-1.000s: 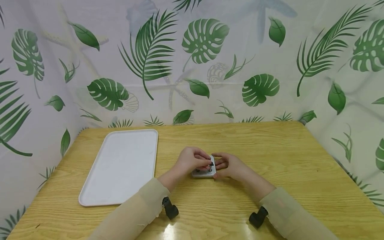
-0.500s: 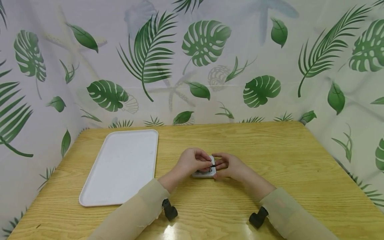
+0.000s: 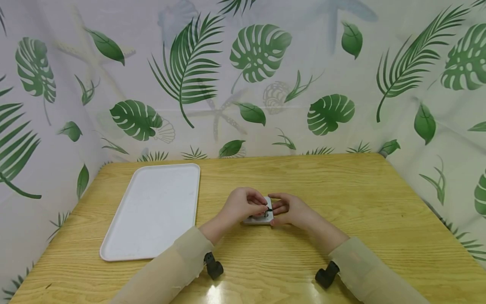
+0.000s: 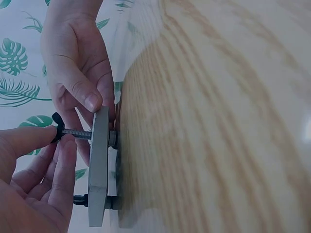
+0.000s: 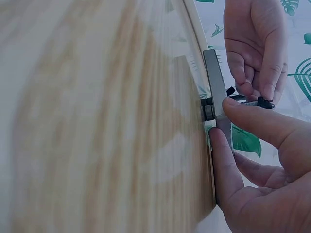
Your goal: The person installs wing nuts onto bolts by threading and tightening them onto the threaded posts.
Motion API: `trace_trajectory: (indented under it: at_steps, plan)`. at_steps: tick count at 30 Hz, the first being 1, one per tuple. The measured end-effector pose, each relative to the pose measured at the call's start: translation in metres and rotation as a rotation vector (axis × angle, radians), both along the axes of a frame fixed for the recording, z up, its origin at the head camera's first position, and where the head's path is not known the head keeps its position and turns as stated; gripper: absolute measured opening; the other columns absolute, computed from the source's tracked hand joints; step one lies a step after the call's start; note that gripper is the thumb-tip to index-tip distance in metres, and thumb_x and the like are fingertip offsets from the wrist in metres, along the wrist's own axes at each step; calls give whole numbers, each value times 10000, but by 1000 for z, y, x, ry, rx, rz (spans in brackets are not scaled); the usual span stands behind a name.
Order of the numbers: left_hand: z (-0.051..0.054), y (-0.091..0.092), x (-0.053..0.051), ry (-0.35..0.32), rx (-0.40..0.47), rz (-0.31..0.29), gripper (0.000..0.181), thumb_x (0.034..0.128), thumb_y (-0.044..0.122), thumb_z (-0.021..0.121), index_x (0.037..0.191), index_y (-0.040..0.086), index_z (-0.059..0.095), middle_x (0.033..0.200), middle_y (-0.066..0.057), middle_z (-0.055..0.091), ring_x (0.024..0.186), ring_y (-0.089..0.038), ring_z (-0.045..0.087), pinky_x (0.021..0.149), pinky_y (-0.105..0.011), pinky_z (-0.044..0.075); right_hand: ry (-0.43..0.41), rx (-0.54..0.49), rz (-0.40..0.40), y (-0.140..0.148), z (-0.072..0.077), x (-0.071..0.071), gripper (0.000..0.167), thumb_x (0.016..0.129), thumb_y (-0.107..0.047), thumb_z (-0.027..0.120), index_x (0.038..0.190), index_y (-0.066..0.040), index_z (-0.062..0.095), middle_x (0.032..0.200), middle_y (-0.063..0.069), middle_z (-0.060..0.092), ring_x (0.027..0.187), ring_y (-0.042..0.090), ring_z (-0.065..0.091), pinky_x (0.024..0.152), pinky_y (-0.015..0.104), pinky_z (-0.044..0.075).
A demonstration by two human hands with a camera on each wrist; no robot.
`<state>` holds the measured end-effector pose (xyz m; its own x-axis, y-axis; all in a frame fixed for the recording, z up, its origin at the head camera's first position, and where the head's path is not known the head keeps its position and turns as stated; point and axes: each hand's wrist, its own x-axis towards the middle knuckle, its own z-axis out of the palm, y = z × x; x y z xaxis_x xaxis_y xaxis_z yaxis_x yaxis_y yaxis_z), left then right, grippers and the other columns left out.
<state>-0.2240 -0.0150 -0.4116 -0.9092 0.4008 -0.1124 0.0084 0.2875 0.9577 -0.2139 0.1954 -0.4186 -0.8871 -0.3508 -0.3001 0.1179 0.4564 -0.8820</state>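
A grey plate with bolts through it stands a little above the wooden table, held up by the bolt ends beneath. In the left wrist view the left hand pinches a black wing nut at the top of a threaded bolt. A second black nut sits lower on the plate. The right hand grips the plate's edge between thumb and fingers; in the head view this hand is at the plate's right side.
A white rectangular tray lies on the table, left of the hands. Behind the table hangs a leaf-patterned cloth. Both sleeves carry black wrist mounts.
The black wing nut between the left fingertips has turned to a different angle. The left hand has shifted very slightly, and the right hand keeps its place on the plate.
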Motion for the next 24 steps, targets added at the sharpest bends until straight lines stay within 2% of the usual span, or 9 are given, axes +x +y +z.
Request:
trace_trajectory:
  at_steps: [12,19,22,24]
  plan:
    - [-10,-4,1,50,-57,-33,70,974,17,746,1015,-25,784,938,-148,771,729,-54,677,739,-259,652,31,10,-25,-5,-11,2,854,871,44,833,1604,25,395,1395,268,621,1206,304,651,840,240,567]
    - [-8,-4,1,52,-31,2,91,1004,60,720,1044,-6,769,938,-139,763,742,-76,709,751,-291,662,31,2,-20,-4,-13,3,857,872,59,829,1606,31,387,1365,261,638,1166,275,676,832,245,584]
    - [-5,-2,-1,99,-71,-1,87,1005,92,730,1035,25,779,938,-117,763,743,-74,700,731,-276,652,38,7,-14,-3,-14,3,857,874,51,830,1605,37,383,1354,260,643,1152,269,673,819,241,578]
    - [-2,1,-2,161,-124,-18,82,1003,112,738,1024,49,787,935,-101,767,744,-69,683,699,-240,621,45,15,-9,-2,-13,3,858,876,42,831,1604,48,376,1351,263,642,1158,285,667,819,239,575]
